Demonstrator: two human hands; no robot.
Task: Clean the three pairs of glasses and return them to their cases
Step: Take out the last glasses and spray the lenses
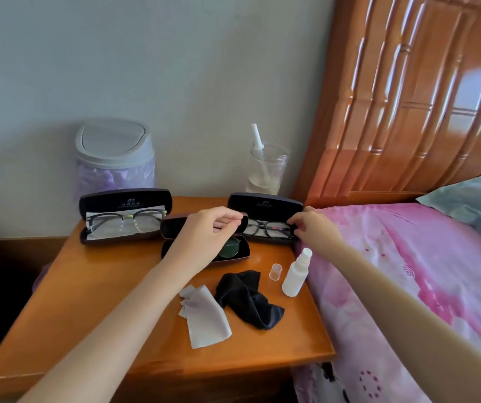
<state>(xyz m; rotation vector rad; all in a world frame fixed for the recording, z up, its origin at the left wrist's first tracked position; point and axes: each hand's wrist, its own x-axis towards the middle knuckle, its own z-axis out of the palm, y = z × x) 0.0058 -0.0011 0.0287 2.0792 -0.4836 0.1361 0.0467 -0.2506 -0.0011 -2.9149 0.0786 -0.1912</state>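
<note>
Three open dark cases sit on the wooden bedside table (93, 289). The left case (125, 216) holds gold-bridged glasses (127, 221) on a pale cloth. In the middle case (204, 248) lie dark-lensed glasses (230, 246). Inside the right case (265, 218) are black-framed glasses (268, 228). My left hand (207, 232) hovers over the middle case, its fingertips pinching at the left end of the black frame. At that frame's right end, my right hand (310, 225) pinches it. A grey cloth (204, 318) and a black cloth (248, 298) lie in front, next to a white spray bottle (294, 274) and its clear cap (275, 270).
A small lidded bin (115, 158) stands at the back left against the wall. A clear cup (266, 170) with a white tube stands at the back right. A bed with a pink cover (408, 271) and wooden headboard (408, 97) borders the table on the right.
</note>
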